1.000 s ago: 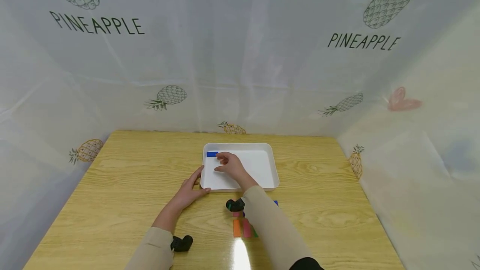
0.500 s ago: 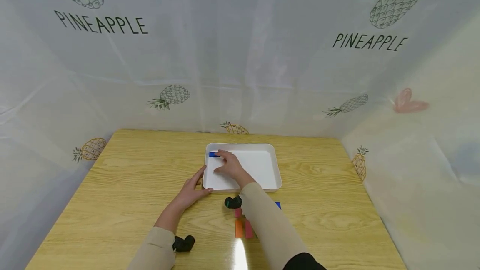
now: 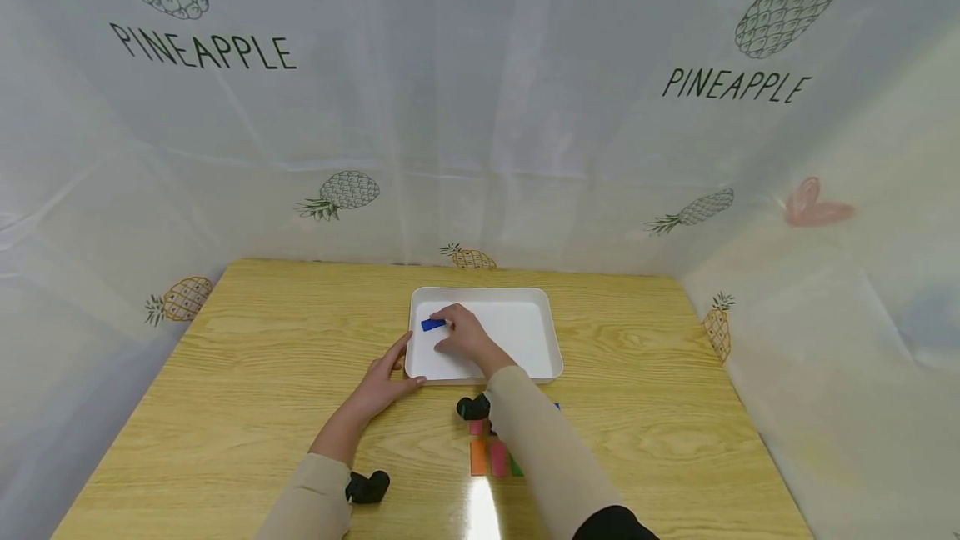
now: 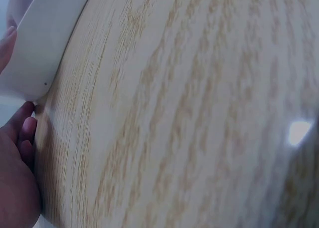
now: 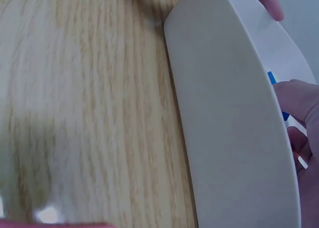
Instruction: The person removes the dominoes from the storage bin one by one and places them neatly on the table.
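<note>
A flat blue block (image 3: 432, 325) lies slightly tilted near the left end inside a white rectangular tray (image 3: 517, 375). My right hand (image 3: 467, 333) reaches into the tray, its index fingertip right at the block's far edge. The thumb stands apart from that finger, nearer the tray's front. In the right wrist view, the right hand (image 5: 305, 106) partly covers the blue block (image 5: 271, 78) behind the tray's wall. My left hand (image 3: 375, 386) rests at the tray's front-left corner, fingers along the left side and thumb extended at the front. In the left wrist view, its fingertips touch the tray wall (image 4: 42, 43).
Several coloured blocks lie on the wooden table (image 3: 637, 407) between me and the tray, including an orange one (image 3: 477, 457) and a pink one (image 3: 498, 458). My right sleeve (image 3: 547, 444) hides part of them. A pineapple-print curtain (image 3: 480, 107) hangs behind the table.
The blue block has slid toward me from near the tray's far-left corner and turned slightly. My right hand has shifted toward me with it. The left hand stays at the tray corner.
</note>
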{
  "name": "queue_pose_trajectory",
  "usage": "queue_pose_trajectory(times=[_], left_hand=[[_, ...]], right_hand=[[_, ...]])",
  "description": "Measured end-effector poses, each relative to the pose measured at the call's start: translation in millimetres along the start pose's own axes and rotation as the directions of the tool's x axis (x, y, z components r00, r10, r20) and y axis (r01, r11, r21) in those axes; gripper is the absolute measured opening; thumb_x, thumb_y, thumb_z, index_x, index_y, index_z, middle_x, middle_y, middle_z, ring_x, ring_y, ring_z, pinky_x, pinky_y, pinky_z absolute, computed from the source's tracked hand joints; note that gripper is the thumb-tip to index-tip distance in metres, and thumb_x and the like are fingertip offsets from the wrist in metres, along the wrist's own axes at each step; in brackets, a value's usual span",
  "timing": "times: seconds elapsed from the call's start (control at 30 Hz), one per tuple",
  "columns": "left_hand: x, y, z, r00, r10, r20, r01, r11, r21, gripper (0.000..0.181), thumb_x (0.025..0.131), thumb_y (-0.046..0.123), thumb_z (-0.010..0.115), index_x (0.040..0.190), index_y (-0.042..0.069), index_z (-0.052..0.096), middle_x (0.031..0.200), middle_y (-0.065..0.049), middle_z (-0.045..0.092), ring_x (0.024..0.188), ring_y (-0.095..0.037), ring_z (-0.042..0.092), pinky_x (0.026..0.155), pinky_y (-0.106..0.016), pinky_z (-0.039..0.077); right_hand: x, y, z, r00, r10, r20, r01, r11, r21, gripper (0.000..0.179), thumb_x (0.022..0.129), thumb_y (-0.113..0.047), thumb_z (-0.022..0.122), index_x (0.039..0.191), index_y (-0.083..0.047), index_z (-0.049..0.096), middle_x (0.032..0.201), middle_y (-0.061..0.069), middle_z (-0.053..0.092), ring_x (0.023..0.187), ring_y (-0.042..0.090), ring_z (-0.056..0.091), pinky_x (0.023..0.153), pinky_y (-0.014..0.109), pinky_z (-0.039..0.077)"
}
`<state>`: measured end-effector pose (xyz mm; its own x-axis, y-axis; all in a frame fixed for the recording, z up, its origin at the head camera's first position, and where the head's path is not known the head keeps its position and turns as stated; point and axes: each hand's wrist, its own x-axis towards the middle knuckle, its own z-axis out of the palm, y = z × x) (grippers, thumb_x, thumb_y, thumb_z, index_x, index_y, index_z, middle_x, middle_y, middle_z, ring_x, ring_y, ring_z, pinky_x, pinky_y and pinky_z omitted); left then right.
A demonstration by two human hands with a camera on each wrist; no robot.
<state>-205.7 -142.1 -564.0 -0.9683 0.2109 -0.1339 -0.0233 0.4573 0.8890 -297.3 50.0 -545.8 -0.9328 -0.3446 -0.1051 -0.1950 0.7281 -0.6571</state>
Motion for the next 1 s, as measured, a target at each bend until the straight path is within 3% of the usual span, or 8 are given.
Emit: queue_pose_trajectory(times=[0.23, 0.63, 1.0], left_hand=[[0.2, -0.6, 0.0, 1.000, 0.002, -0.003, -0.002, 1.000, 0.012, 0.089, 0.085, 0.032, 0.077, 0.156, 0.022, 0.025, 0.149, -0.017, 0.039, 0.120, -0.036, 0.042, 0.095, -0.057, 0.035], [1.5, -1.3, -0.2, 1.000, 0.019, 0.008, -0.019, 1.000, 0.011, 0.089, 0.087, 0.032, 0.076, 0.157, 0.021, 0.023, 0.150, -0.020, 0.037, 0.122, -0.038, 0.041, 0.096, -0.058, 0.035], [1.5, -0.1, -1.3, 0.999, 0.038, 0.022, -0.038, 0.999, -0.007, 0.089, 0.087, 0.030, 0.076, 0.157, 0.017, 0.022, 0.151, -0.021, 0.036, 0.123, -0.041, 0.041, 0.098, -0.059, 0.033]], right_hand=[[-6.6, 0, -5, 0.999, 0.020, 0.038, -0.019, 0.999, -0.033, 0.050, 0.077, -0.007, 0.083, 0.124, -0.018, 0.070, 0.103, -0.001, 0.055, 0.088, 0.014, 0.049, 0.084, 0.028, 0.043], [-19.5, 4, -13, 0.995, -0.018, 0.095, 0.020, 0.999, -0.026, 0.028, 0.079, -0.003, 0.080, 0.104, -0.015, 0.079, 0.091, -0.004, 0.055, 0.078, 0.011, 0.046, 0.073, 0.024, 0.040], [-24.6, 10, -17, 0.986, -0.032, 0.164, 0.038, 0.999, -0.030, 0.021, 0.079, -0.005, 0.081, 0.098, -0.014, 0.080, 0.090, -0.006, 0.058, 0.085, 0.009, 0.053, 0.082, 0.026, 0.045]])
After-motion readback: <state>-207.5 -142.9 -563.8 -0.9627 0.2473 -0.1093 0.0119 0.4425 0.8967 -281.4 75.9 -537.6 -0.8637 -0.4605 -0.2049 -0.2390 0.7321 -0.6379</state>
